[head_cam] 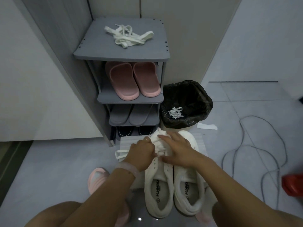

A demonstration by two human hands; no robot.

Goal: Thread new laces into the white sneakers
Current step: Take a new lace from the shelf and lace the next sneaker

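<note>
- Head view: your two white sneakers (173, 182) stand side by side on the grey floor tiles just in front of you, heels toward you and toes toward the shoe rack (121, 51).
- Your left hand (141, 154) is curled over the front of the left sneaker, pinching a white lace (120, 153) whose loop spills out onto the floor to its left.
- Your right hand (176, 147) lies spread over the same area, its fingers fairly straight and resting on the bunched white lacing near the toe; you cannot tell whether it grips anything beneath.
- A pale bracelet (129, 168) circles your left wrist.
- A tangle of white laces (129, 36) lies on the rack's top shelf.
- Pink slippers (134, 79) sit on the shelf below, grey slippers (131, 115) under those, and dark shoes (131, 131) at the bottom.
- A bin lined with a black bag (186, 104) stands just right of the rack, with some white laces (175, 112) inside.
- A grey cable (255, 151) loops over the floor at right, near a red object (292, 184) at the frame edge.
</note>
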